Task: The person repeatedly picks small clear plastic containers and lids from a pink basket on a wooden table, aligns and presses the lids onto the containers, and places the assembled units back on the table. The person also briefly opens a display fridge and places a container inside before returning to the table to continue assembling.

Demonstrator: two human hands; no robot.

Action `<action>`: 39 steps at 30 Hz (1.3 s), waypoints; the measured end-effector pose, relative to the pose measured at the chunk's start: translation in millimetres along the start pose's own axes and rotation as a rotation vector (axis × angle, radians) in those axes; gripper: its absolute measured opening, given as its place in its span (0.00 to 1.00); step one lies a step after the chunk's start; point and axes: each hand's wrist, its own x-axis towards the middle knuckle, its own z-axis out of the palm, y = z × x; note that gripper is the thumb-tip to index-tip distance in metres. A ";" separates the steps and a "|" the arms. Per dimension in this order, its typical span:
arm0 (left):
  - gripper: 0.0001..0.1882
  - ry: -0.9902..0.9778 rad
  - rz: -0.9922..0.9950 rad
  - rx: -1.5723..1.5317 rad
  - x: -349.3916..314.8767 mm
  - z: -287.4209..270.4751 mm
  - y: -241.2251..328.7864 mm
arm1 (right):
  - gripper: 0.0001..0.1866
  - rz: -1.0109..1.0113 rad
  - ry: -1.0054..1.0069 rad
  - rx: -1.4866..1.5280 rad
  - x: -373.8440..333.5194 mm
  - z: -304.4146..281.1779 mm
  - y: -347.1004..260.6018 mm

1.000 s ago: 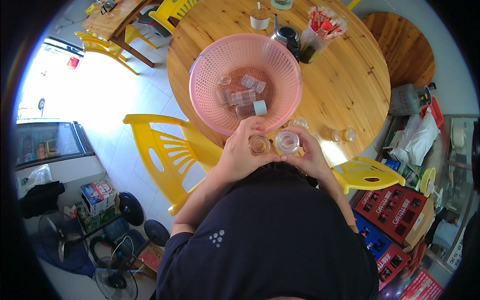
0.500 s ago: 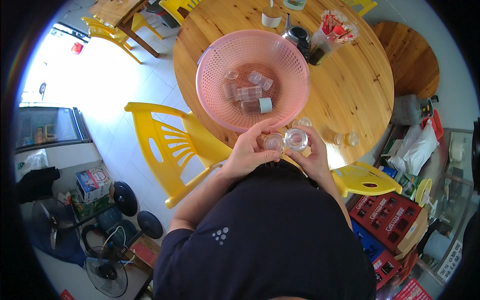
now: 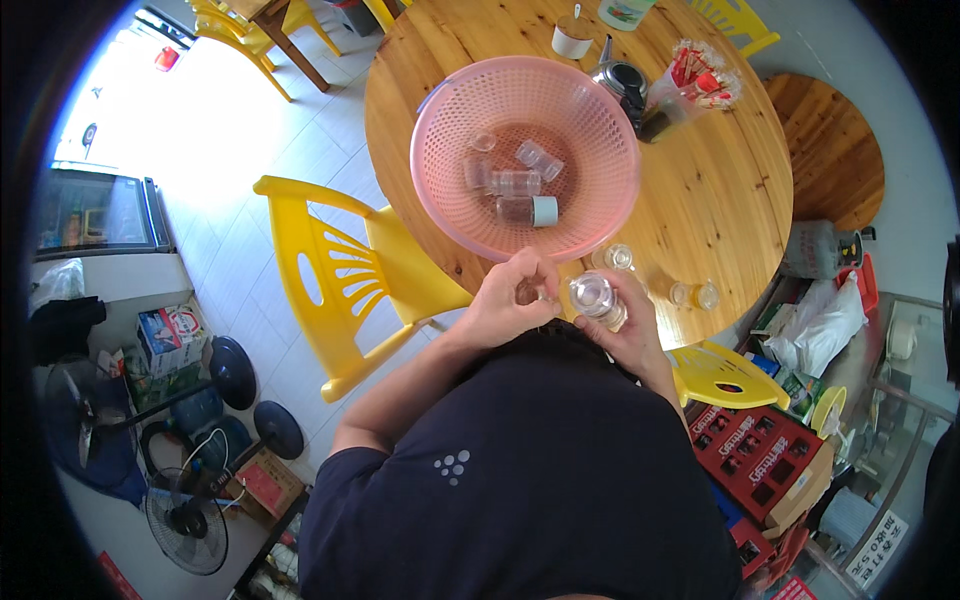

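Observation:
My right hand point(image 3: 632, 318) is closed round a clear jar point(image 3: 594, 292), its round end facing up. Close beside it, the curled fingers of my left hand point(image 3: 508, 302) pinch a small clear round piece point(image 3: 532, 291), mostly hidden by the fingers. Both hands are at the table's near edge, just below a pink perforated basket point(image 3: 428, 190). Inside the basket lie several clear jars point(image 3: 515, 183), one with a white lid point(image 3: 544, 211), and a small clear round piece point(image 3: 484, 142). Right of the basket, clear containers lie on the table, one near my right hand point(image 3: 619, 257) and one farther right point(image 3: 694, 294).
The round wooden table point(image 3: 715, 190) also bears a metal kettle point(image 3: 620, 80), a cup of red-and-white wrapped items point(image 3: 700, 80) and a white bowl point(image 3: 572, 38). Yellow chairs stand at the left point(image 3: 345, 275) and right point(image 3: 728, 375). Red crates point(image 3: 755, 455) and fans point(image 3: 188, 520) flank me.
My left hand has drawn slightly left, away from the jar, and its fingers have curled more over the clear piece. The jar in my right hand has tilted. The whole view has shifted a little.

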 end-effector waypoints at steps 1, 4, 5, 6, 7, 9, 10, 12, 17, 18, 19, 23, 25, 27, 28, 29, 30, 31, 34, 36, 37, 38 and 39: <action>0.17 -0.035 0.004 0.021 0.2 -0.9 1.8 | 0.29 0.030 -0.035 -0.007 -0.8 -0.3 -0.9; 0.23 -0.040 -0.142 0.267 -3.6 5.2 9.8 | 0.28 0.133 -0.134 0.064 -2.7 1.3 -2.1; 0.24 -0.020 -0.009 0.346 -3.4 8.7 12.0 | 0.28 0.108 -0.143 0.015 -3.9 1.4 -2.4; 0.26 0.003 0.137 0.424 -1.6 11.2 13.7 | 0.28 0.103 -0.155 0.010 -5.1 0.7 -2.9; 0.27 0.025 0.283 0.502 -0.8 14.5 14.8 | 0.28 0.116 -0.169 0.026 -6.1 0.1 -3.2; 0.30 -0.093 0.272 0.582 2.4 13.4 15.8 | 0.28 0.201 -0.256 0.055 -7.3 -3.4 -4.3; 0.29 -0.125 0.220 0.585 2.9 13.7 15.0 | 0.27 0.259 -0.299 0.094 -7.7 -4.3 -5.1; 0.26 -0.151 0.160 0.609 2.5 14.5 11.6 | 0.27 0.243 -0.328 0.114 -8.1 -4.5 -6.9; 0.15 -0.016 -0.116 0.399 -8.3 12.7 0.2 | 0.26 0.164 -0.232 -0.183 -17.7 -4.9 -12.2; 0.09 0.072 -0.084 0.015 -6.5 10.8 -2.4 | 0.26 0.135 -0.146 -0.272 -21.9 -6.4 -13.2; 0.06 0.105 -0.151 -0.123 -10.7 4.1 -2.7 | 0.26 0.087 -0.059 -0.358 -25.8 -7.9 -13.8; 0.14 0.056 -0.083 -0.121 -14.4 -1.3 -6.9 | 0.27 0.235 -0.106 -0.227 -36.0 -16.3 -13.1; 0.18 -0.003 -0.084 -0.106 -14.2 0.4 -7.1 | 0.29 0.193 -0.066 -0.084 -34.6 -15.0 -11.5; 0.22 -0.047 -0.056 -0.126 -12.0 2.6 -4.9 | 0.30 0.145 -0.037 -0.048 -30.8 -11.6 -10.9; 0.23 -0.070 -0.048 -0.178 -10.1 2.6 -2.8 | 0.31 0.091 -0.017 -0.077 -28.6 -10.2 -11.2; 0.24 -0.096 -0.081 -0.195 -9.1 1.1 0.4 | 0.31 0.035 0.008 -0.103 -27.1 -9.1 -12.1; 0.26 -0.111 -0.095 -0.223 -7.6 -0.1 3.5 | 0.31 0.030 0.001 -0.106 -25.9 -8.6 -13.2; 0.26 -0.122 -0.100 -0.111 -6.3 0.5 5.9 | 0.32 0.026 0.001 -0.109 -25.3 -8.4 -14.2; 0.29 -0.132 0.015 0.212 -1.9 6.6 9.5 | 0.31 0.024 0.001 -0.121 -25.7 -9.9 -16.1; 0.31 -0.143 0.182 0.454 1.4 13.6 9.5 | 0.31 0.028 -0.008 -0.138 -26.6 -10.0 -16.0; 0.33 -0.144 0.234 0.497 3.0 16.8 9.4 | 0.31 0.031 -0.019 -0.149 -27.0 -9.4 -15.9; 0.36 -0.145 0.284 0.539 4.3 19.9 9.6 | 0.32 0.054 -0.025 -0.155 -27.1 -8.5 -15.8; 0.39 -0.150 0.309 0.580 4.4 21.7 10.6 | 0.34 0.059 -0.016 -0.119 -26.9 -6.5 -16.1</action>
